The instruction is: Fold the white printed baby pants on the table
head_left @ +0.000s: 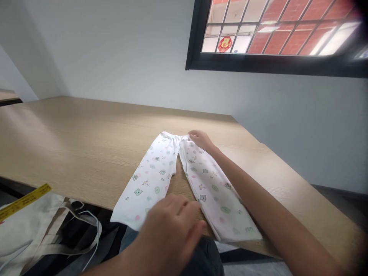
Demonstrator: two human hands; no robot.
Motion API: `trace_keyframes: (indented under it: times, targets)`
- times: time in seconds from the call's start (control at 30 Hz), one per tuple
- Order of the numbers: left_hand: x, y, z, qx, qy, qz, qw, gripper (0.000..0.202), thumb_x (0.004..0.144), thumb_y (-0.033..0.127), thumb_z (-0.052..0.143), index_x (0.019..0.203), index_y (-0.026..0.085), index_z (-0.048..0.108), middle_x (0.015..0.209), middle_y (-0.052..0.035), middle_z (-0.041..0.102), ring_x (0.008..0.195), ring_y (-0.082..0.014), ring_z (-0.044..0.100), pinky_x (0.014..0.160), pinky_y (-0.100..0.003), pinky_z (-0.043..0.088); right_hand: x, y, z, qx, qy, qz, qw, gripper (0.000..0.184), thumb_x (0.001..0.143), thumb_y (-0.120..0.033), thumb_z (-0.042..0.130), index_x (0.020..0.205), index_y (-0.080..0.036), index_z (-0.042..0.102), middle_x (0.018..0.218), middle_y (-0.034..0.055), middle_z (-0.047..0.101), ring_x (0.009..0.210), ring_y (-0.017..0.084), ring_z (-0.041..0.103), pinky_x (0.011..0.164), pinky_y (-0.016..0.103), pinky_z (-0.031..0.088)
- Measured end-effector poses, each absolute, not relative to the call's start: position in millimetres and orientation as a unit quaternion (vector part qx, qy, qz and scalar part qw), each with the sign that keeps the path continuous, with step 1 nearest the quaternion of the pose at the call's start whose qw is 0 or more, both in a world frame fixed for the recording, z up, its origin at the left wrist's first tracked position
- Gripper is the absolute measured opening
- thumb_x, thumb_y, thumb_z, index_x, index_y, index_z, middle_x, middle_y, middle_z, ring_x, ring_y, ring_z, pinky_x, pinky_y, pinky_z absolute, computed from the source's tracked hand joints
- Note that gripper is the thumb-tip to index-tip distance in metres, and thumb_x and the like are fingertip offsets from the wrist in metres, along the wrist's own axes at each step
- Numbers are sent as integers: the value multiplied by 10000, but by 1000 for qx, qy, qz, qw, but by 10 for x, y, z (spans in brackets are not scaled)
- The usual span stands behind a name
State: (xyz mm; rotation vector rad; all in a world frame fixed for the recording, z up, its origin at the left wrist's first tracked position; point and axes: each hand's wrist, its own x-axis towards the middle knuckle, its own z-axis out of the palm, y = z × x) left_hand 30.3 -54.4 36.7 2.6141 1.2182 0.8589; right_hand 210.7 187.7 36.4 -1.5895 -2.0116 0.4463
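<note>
A pair of white child's trousers (pixel 207 180), printed with small green, pink and brown animal faces, lies spread on the wooden table. The gathered waistband points away from me and both hems lie toward me, the left one over the table's front edge. My right hand (pixel 201 140) is at the right end of the waistband, its fingers closed over the cloth; its thumb is hidden. Above the gap between the lower legs, my left hand (pixel 174 222) is blurred, with fingers loosely bent, the thumb apart and nothing visible in it.
The light wooden table (pixel 86 134) reaches back to a pale wall (pixel 120 50). A dark-framed, barred window (pixel 258 61) is at the upper right. Left of my lap are a canvas bag (pixel 34 230) with straps, a white cord and a yellow strip (pixel 25 200).
</note>
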Motion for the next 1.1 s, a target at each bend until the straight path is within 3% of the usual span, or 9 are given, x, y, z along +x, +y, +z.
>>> trace_keyframes:
  times: [0.13,0.3,0.47,0.57,0.63,0.73,0.83,0.93,1.1]
  targets:
    - [981,-415,267,914,298,261,86,270,803,421,539,970,216,592,937,-72,569,883,-219,516,779,-375,455,2446,1861,324,-648,-677,213,275,329,816,-206,546,1131,-113,527,1064,115,583,869,183,577,751,330,469]
    - [1449,-283,-8,939,243,240,47,365,782,592,466,875,260,588,796,-52,521,769,-204,501,665,-322,425,2540,1821,423,-649,-620,343,276,493,794,-184,538,1266,-121,408,729,35,572,561,108,520,517,224,450]
    - [1519,-240,-57,944,241,226,10,284,816,476,427,750,221,533,696,-32,534,655,-184,502,574,-288,388,2584,1749,544,-584,-623,458,244,350,727,-158,618,1070,-223,596,531,-49,423,447,69,377,391,174,318]
    - [1474,-247,1,938,254,235,14,124,784,292,444,731,196,501,662,-20,531,599,-158,493,529,-265,369,2622,1740,552,-553,-623,495,248,97,692,-214,679,777,-171,662,560,-24,442,477,66,383,405,177,341]
    - [1365,-277,76,916,282,278,65,79,774,211,425,734,186,488,654,-5,530,577,-131,489,520,-242,370,2619,1735,571,-530,-620,516,261,106,681,-253,696,689,-158,650,634,7,502,532,75,434,458,184,396]
    - [1029,-370,254,837,353,380,176,140,809,168,388,866,192,513,688,17,560,590,-92,514,528,-184,393,2520,1715,663,-490,-620,539,292,152,707,-291,673,778,-158,656,825,50,578,689,111,523,594,200,467]
    - [530,-497,442,741,465,440,204,245,834,183,389,1026,247,527,727,42,613,549,-67,529,488,-140,401,2271,1707,782,-435,-637,551,319,227,771,-324,604,936,-170,633,980,64,587,852,145,552,727,227,487]
    - [-1,-605,490,674,590,408,178,262,834,297,427,1051,294,574,816,44,658,569,-91,567,494,-159,441,1890,1757,805,-398,-658,553,321,263,821,-336,537,1039,-201,593,1073,50,573,921,145,556,791,241,487]
    - [-636,-625,155,652,697,265,138,342,839,361,366,1030,318,646,891,-18,635,836,-192,593,761,-303,480,1270,1893,559,-436,-696,517,241,180,760,-252,612,922,-186,656,999,57,616,853,158,575,753,258,504]
